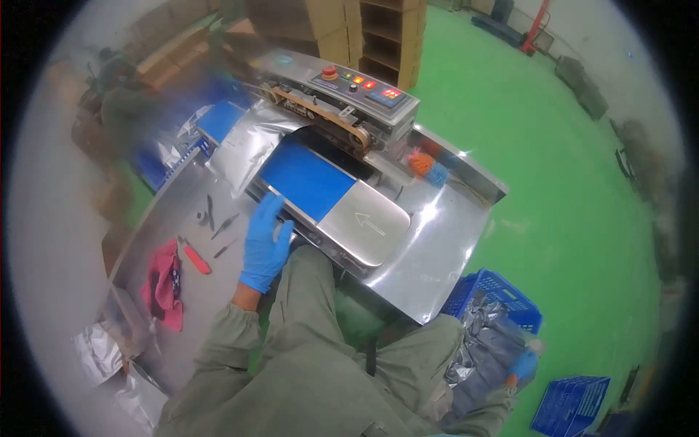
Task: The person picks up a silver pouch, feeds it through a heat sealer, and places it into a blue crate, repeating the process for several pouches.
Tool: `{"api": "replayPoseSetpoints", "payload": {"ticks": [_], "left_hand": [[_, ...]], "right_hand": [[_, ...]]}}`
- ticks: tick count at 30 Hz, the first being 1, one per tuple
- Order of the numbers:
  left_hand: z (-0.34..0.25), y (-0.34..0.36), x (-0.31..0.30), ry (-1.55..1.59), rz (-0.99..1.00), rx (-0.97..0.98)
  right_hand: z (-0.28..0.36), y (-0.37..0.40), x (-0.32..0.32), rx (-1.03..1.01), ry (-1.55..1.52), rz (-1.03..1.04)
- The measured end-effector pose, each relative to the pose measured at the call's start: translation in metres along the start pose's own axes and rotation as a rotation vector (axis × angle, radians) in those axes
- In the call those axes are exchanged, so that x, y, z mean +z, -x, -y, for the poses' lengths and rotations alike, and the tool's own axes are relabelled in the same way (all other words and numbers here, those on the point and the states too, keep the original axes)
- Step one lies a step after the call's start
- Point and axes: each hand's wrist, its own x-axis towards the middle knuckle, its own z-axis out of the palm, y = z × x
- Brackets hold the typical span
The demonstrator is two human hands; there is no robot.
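Observation:
My left hand (266, 246), in a blue glove, is open at the near edge of a band sealing machine (349, 91), its fingers stretched toward the blue conveyor belt (309, 177). A silver foil bag (255, 142) lies farther along the belt, under the sealing head. Low on the right, my right hand (526, 362), also gloved in blue, is beside silver foil bags (477, 339) piled in a blue plastic crate (506, 300). Its fingers are too blurred to show whether they grip a bag.
A red-handled cutter (194, 258), a pink cloth (164, 284) and small tools lie on the steel table (218, 251). An orange-and-blue brush (428, 167) rests by the machine. Another blue crate (570, 406) stands on the green floor; a blurred person (127, 105) is at far left.

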Motion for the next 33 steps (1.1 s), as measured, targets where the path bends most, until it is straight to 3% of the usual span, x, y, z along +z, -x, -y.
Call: {"api": "replayPoseSetpoints", "payload": {"ticks": [1,3,4,6,7,9,13,18,22,24,25,27,29,31,33], "left_hand": [[-0.017,-0.004,-0.001,0.090,0.019,0.049],[-0.054,-0.005,0.000,0.293,0.089,0.051],[-0.073,-0.003,0.006,0.414,0.136,0.006],[-0.097,0.000,0.027,0.472,0.250,0.198],[-0.111,0.002,0.042,0.539,0.291,0.268],[-0.146,0.004,0.066,0.654,0.357,0.406],[-0.197,0.001,0.097,0.671,0.556,0.509],[-0.205,0.002,0.122,0.609,0.637,0.384],[-0.177,0.001,0.121,0.794,0.686,0.194],[-0.161,0.000,0.123,1.011,0.738,-0.080],[-0.156,-0.001,0.121,1.004,0.731,-0.108],[-0.152,-0.003,0.122,1.015,0.834,-0.158],[-0.152,-0.004,0.127,1.031,0.938,-0.208],[-0.153,0.000,0.136,0.904,0.827,0.057],[-0.160,-0.002,0.129,0.898,0.846,0.113]], "right_hand": [[0.010,-0.007,-0.007,-0.014,-0.011,-0.006],[0.060,0.003,-0.068,-0.287,0.126,-0.213],[0.085,0.009,-0.099,-0.288,0.123,-0.213],[0.133,0.016,-0.161,-0.331,-0.187,-0.184],[0.153,0.020,-0.189,-0.331,-0.180,-0.195],[0.190,0.027,-0.238,-0.591,-0.342,-0.213],[0.256,0.035,-0.303,-0.682,-0.362,-0.078],[0.310,0.049,-0.319,-1.198,-0.183,-0.334],[0.344,0.092,-0.305,-1.301,-0.257,-0.275],[0.346,0.112,-0.281,-1.341,-0.289,-0.218],[0.343,0.117,-0.261,-1.345,-0.295,-0.213],[0.334,0.126,-0.226,-1.148,-0.667,0.178],[0.328,0.132,-0.216,-1.053,-0.783,0.163],[0.331,0.143,-0.209,-0.943,-0.891,0.141],[0.347,0.157,-0.203,-0.386,-1.445,0.200]]}}
